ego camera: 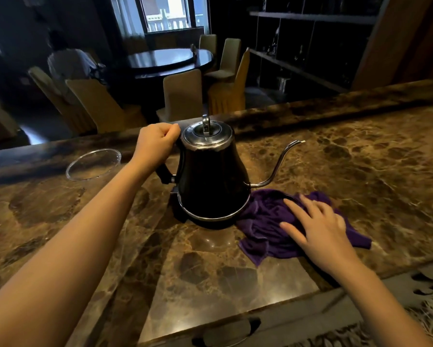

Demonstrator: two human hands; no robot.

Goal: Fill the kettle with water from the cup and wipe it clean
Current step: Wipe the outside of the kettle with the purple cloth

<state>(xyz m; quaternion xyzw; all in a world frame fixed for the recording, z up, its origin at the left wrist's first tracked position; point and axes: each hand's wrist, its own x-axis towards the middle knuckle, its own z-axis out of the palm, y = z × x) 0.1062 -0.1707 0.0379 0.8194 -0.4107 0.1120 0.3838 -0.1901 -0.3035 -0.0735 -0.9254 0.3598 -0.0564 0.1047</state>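
Kettle [210, 176] is standing upright on its round base in the middle of the frame, on the brown marbled counter [360, 159]: a dark, glossy body with a silver lid and a thin curved spout pointing right. Left hand [157, 144] is clenching around the black handle. Right hand [318, 226], fingers spread flat, is pressing on a crumpled purple cloth [265, 221] lying against the base. Clear plastic cup [93, 164] is sitting at the left of the frame, apart from the kettle.
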